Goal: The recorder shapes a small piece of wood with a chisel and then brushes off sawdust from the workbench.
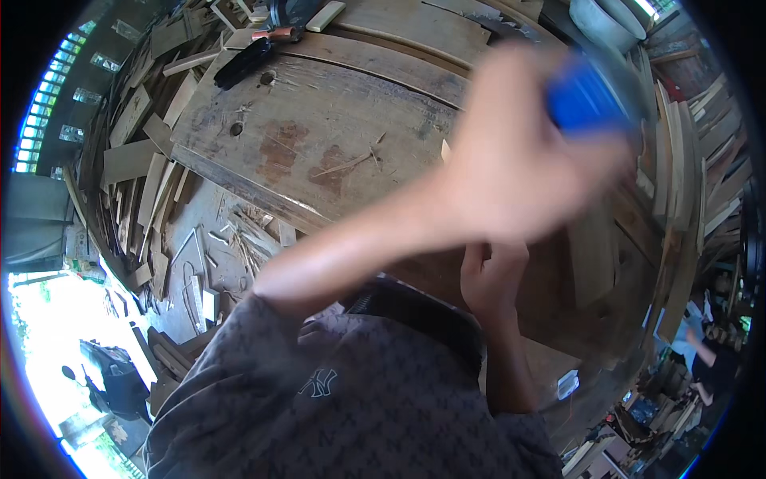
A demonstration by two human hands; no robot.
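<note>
My left hand (527,176), blurred and stretched up across the workbench (311,120), has its fingers wrapped round a blue object (582,96) with a dark grey edge, too smeared to make out. Below it, my right hand (495,279) is closed near the bench's near edge; what it grips, if anything, is hidden behind my left hand. A small pale sliver of wood (445,149) shows just left of my left hand. At the back of the bench lie a black tool (243,64) and a narrow wood strip (325,16).
Stacked boards (128,168) crowd the left, with metal bits and scraps (203,271) below. More planks (678,176) lean on the right. A metal basin (606,20) is at the back right, a scooter (112,375) stands lower left, and another person (706,359) is at the far right.
</note>
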